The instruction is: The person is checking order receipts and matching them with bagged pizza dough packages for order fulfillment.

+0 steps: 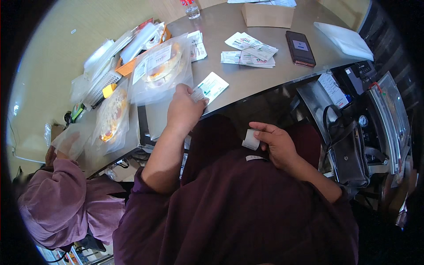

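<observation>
My left hand (185, 109) grips the near end of a few printed white labels (213, 86) with green print at the table's front edge. Between the thumb and fingers of my right hand (280, 142), a small curled strip of white paper (251, 140) is held above my lap. Just beyond my left hand lies a pizza in a clear plastic bag (162, 68), with printed labels showing on it. Two label bundles, one fanned over the other, sit farther right: the upper bundle (250, 44) and the lower bundle (245, 59).
At left, a person in a mauve sleeve (63, 179) handles clear plastic beside another bagged pizza (112, 112). An orange basket (127, 68) of plastic bags stands behind. A phone (300, 49), cardboard box (268, 16) and water bottle (192, 10) are on the table (222, 20). A dark handbag (349, 155) sits right.
</observation>
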`<action>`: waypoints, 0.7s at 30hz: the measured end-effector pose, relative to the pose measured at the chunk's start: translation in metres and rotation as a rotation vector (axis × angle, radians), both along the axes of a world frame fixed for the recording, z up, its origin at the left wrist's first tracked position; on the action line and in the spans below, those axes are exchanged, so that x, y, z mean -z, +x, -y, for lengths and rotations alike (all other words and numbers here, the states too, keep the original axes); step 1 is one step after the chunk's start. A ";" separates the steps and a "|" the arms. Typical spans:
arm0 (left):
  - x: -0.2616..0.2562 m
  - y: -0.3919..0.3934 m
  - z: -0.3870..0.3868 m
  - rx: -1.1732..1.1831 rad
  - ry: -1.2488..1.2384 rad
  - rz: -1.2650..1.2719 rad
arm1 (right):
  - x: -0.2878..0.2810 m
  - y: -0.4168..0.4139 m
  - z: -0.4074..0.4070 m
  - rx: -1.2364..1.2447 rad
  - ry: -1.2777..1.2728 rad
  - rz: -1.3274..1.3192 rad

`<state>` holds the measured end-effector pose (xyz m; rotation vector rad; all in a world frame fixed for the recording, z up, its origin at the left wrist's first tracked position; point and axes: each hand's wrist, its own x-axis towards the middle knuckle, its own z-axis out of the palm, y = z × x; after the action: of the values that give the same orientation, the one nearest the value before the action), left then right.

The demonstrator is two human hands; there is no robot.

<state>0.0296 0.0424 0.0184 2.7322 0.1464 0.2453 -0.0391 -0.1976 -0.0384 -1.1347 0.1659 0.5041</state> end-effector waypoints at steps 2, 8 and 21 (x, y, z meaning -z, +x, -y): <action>-0.006 0.001 0.000 -0.025 -0.207 -0.133 | 0.000 0.000 0.002 -0.002 -0.009 -0.014; -0.013 -0.032 -0.005 0.391 0.272 0.243 | 0.000 -0.001 0.004 0.024 0.002 -0.029; -0.004 -0.043 -0.025 0.408 0.316 0.193 | -0.003 -0.001 -0.002 -0.028 -0.033 -0.016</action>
<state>-0.0133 0.0670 0.0225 2.9415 -0.5402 0.4413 -0.0403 -0.1956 -0.0358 -1.1665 0.1730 0.5373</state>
